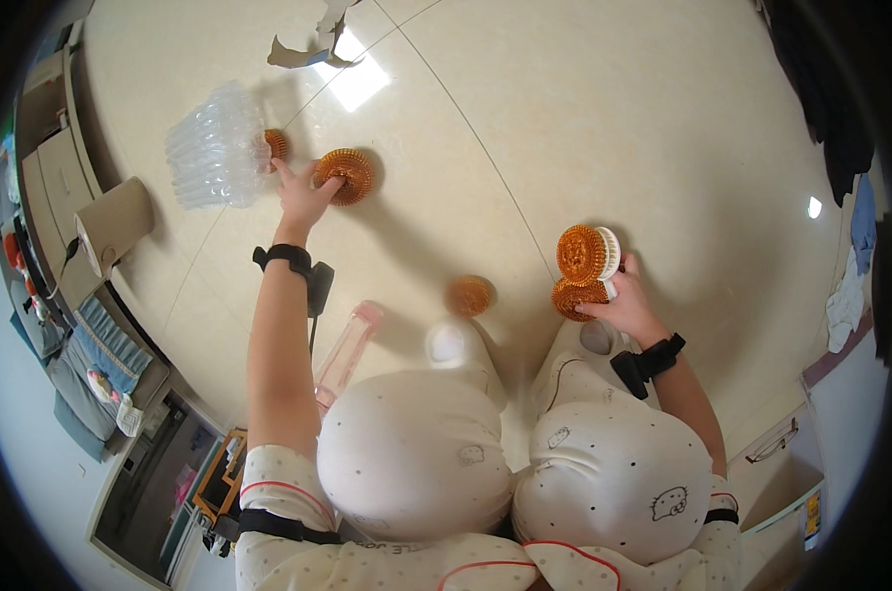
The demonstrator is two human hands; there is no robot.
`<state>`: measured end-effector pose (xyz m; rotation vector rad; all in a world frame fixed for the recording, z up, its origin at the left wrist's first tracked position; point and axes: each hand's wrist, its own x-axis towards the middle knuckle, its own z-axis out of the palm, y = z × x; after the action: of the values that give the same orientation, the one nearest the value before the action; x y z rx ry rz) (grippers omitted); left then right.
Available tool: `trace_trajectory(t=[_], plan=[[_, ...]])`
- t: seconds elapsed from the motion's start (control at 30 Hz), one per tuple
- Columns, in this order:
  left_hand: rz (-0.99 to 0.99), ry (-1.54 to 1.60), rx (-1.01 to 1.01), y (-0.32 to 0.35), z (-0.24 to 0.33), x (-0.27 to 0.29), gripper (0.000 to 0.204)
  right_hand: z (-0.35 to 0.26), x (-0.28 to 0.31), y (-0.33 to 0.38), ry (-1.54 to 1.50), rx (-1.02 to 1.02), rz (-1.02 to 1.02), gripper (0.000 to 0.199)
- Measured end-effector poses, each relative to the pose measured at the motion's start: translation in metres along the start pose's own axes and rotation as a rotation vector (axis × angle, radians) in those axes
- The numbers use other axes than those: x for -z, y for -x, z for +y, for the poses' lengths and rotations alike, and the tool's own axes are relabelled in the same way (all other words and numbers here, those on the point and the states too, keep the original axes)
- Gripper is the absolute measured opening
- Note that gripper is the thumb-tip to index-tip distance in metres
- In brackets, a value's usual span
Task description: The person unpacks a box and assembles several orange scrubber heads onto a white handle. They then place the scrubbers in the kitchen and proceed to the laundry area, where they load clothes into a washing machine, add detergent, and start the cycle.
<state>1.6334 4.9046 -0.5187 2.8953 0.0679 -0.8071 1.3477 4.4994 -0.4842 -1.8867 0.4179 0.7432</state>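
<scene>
My left hand point(306, 195) reaches out over the floor, thumb across the face of a round amber ribbed disc point(351, 175) and a finger at its rim. Another finger stretches toward a second amber ribbed piece point(275, 144), partly covered by a clear air-cushion bag point(214, 148). Beyond my right foot, my right hand point(631, 303) grips a pair of round amber ribbed pieces point(578, 254), one above the other, with white ribbed parts point(610, 252) behind. The thumb presses the lower one. Between my feet and slightly ahead, another amber round piece point(470, 295) appears blurred.
A long clear pink container point(347, 350) lies beside my left knee. Torn brown cardboard point(313, 47) is on the tiled floor point(525, 98) at the far side. A beige bin-like cylinder point(116, 225) and drawers point(62, 167) stand left. Dark cloth point(820, 89) hangs at the right.
</scene>
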Motion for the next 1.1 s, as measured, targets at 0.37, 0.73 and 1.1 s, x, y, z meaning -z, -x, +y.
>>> trace_trajectory(t=[0.37,0.73,1.1], plan=[[-0.021,0.039,-0.008,-0.042,-0.027,0.025,0.06,0.002,-0.002,0.002,0.062,0.002,-0.054,0.061],[-0.122,0.35,-0.053,-0.059,-0.03,0.056,0.066,-0.004,-0.008,0.002,0.077,-0.002,-0.09,0.059],[0.141,0.409,-0.205,-0.062,-0.042,0.051,0.043,-0.009,-0.005,0.001,0.018,-0.017,-0.112,0.058]])
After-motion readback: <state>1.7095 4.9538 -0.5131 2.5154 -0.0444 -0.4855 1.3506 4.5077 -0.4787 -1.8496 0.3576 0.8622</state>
